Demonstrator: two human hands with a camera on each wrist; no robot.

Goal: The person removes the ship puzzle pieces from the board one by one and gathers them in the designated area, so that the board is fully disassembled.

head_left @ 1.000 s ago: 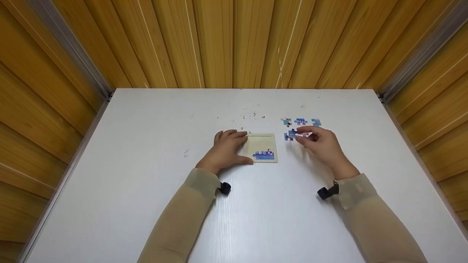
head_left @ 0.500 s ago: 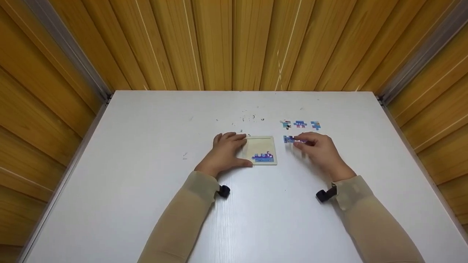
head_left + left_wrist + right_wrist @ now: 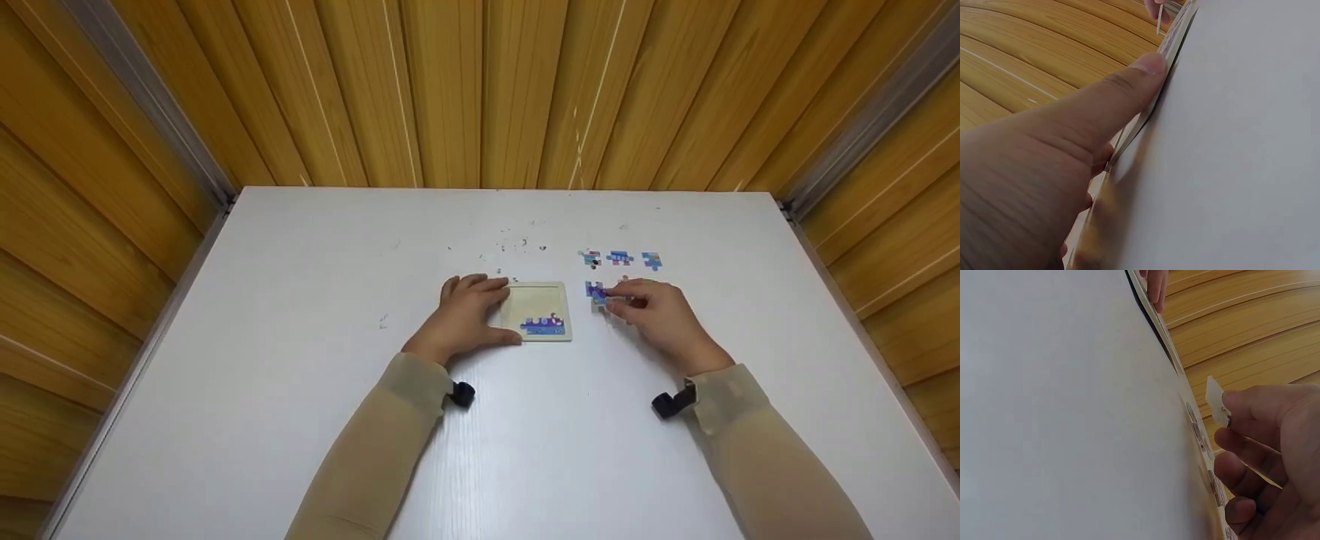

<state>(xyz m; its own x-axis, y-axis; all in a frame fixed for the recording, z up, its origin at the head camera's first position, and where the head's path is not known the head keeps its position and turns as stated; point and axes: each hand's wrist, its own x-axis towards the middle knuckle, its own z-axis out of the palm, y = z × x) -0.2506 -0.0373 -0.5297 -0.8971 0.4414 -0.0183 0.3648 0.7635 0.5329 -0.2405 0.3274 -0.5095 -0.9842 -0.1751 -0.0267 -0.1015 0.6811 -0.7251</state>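
Note:
My left hand (image 3: pixel 469 315) grips the left side of a pale square puzzle tray (image 3: pixel 566 311), thumb at the near edge and fingers at the far edge. Joined blue and purple puzzle pieces (image 3: pixel 543 325) fill its lower right corner. To the right of the tray, my right hand (image 3: pixel 656 319) pinches a blue and purple jigsaw piece (image 3: pixel 600 298) between thumb and fingers. In the right wrist view this jigsaw piece (image 3: pixel 1215 398) is raised off the table, its pale underside showing. Another piece lies just behind it, partly covered; the right fingers hide part of the area.
Beyond the right hand a row of loose pieces lies on the white table (image 3: pixel 300 300): a left one (image 3: pixel 590 258), a middle one (image 3: pixel 619 258) and a right one (image 3: pixel 652 260). Dark specks mark the tabletop behind the tray. Wood-patterned walls (image 3: pixel 450 90) enclose the table.
My right hand has come slightly toward me with the pinched jigsaw piece, whose tilt has changed. My left hand and the tray stay put; the head view has shifted a little.

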